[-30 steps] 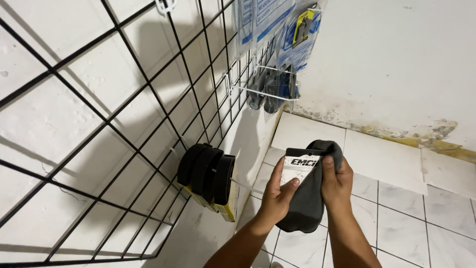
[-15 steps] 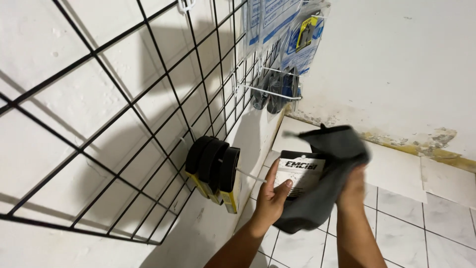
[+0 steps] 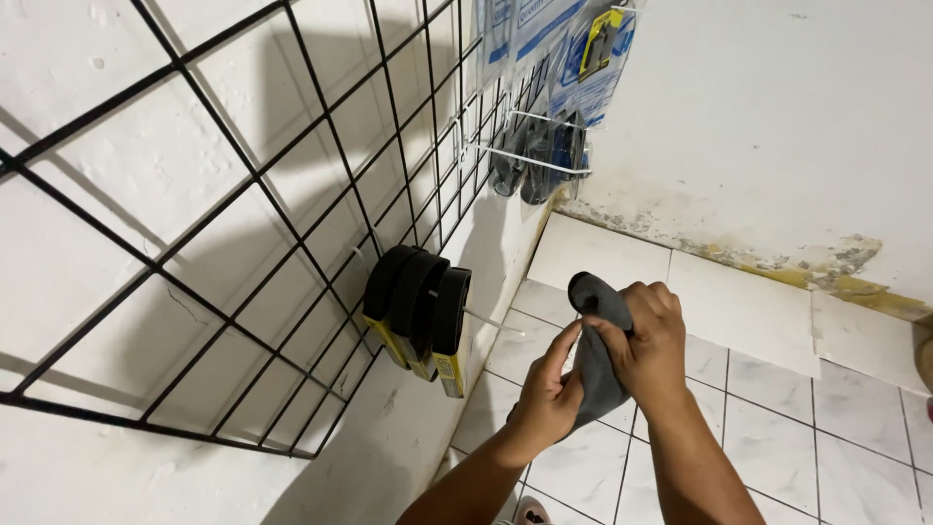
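Both hands grip a dark grey folded rubber item (image 3: 595,374), like a packaged inner tube, held upright over the tiled floor. My left hand (image 3: 546,397) pinches its lower left side; my right hand (image 3: 643,342) wraps its top right. Its label card is hidden now. To the left, three similar black folded items with yellow cards (image 3: 420,309) hang on a white peg (image 3: 491,321) sticking out of a black wire grid (image 3: 243,185) on the white wall. The held item is just right of the peg's tip, not touching it.
Farther along the grid, more dark items (image 3: 539,156) hang on white pegs, with blue and yellow packages (image 3: 583,49) above them. A white wall with peeling paint at its base (image 3: 777,258) meets the white tiled floor (image 3: 777,408).
The held item has been turned and squeezed narrower; its white label card, visible before, is now out of sight. Both hands closed together around it. The view shifted slightly.
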